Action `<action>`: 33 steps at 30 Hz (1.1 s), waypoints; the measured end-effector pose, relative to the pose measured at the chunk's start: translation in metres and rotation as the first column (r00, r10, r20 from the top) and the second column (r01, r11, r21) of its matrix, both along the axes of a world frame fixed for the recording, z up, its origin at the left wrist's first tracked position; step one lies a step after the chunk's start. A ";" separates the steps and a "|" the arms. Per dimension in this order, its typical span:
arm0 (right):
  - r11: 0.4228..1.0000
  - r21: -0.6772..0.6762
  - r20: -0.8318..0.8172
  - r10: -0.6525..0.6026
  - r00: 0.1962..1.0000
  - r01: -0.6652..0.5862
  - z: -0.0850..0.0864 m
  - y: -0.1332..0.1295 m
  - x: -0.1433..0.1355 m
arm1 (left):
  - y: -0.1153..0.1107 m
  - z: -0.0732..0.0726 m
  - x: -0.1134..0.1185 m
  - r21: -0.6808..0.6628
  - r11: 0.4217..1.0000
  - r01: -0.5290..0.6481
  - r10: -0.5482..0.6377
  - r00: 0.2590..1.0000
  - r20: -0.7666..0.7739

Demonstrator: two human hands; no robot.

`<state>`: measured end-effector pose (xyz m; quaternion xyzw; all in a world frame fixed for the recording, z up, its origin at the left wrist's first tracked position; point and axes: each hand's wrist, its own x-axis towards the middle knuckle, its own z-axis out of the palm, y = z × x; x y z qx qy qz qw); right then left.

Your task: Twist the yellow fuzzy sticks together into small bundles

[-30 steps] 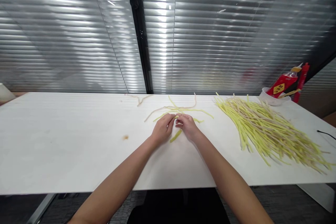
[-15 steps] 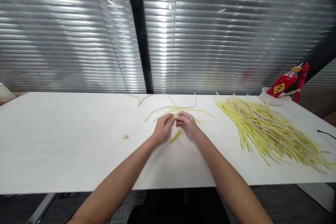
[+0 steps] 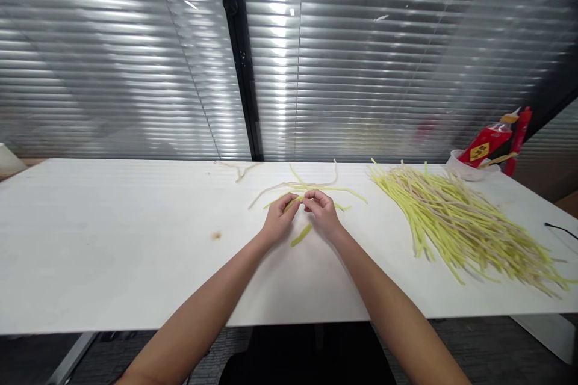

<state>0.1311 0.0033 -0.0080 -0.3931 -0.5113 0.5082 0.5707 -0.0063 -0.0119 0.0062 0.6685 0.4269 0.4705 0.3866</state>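
Observation:
Both hands meet over the middle of the white table. My left hand (image 3: 280, 216) is closed on a short yellow-green strand (image 3: 292, 202) that lies along its fingers. The fingertips of my right hand (image 3: 320, 209) pinch the right end of that same strand. A short, thick yellow-green piece (image 3: 301, 235) lies on the table just below and between the hands. Behind the fingers, several loose yellow strands (image 3: 347, 190) and a pale beige strand (image 3: 271, 188) are spread out, partly covered by my hands.
A large pile of yellow and beige strands (image 3: 460, 222) covers the right of the white table (image 3: 135, 252). Behind it, a red bottle (image 3: 487, 143) leans in a clear plastic bowl (image 3: 469, 172). More beige strands (image 3: 239, 173) lie near the back edge. A black cable (image 3: 560, 228) is at far right.
The fingers of my right hand have shifted slightly around the strand's end. My left hand has barely moved, and the pieces on the table lie as before.

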 end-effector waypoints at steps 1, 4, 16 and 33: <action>1.000 0.008 0.006 -0.004 1.000 0.004 0.000 0.000 0.000 | 0.000 0.000 0.000 0.007 1.000 -0.012 0.012 1.000 -0.019; 1.000 0.026 0.035 -0.018 0.999 0.017 -0.002 0.001 0.001 | 0.000 -0.001 0.000 0.012 0.999 -0.030 0.031 0.998 -0.050; 0.996 0.051 0.178 -0.083 0.981 0.075 0.000 -0.001 0.001 | 0.001 -0.005 0.001 0.073 0.995 -0.063 0.072 0.988 -0.138; 0.992 0.109 0.263 -0.095 0.960 0.069 -0.004 -0.001 -0.001 | 0.002 -0.005 0.000 0.122 0.991 -0.053 0.083 0.961 -0.262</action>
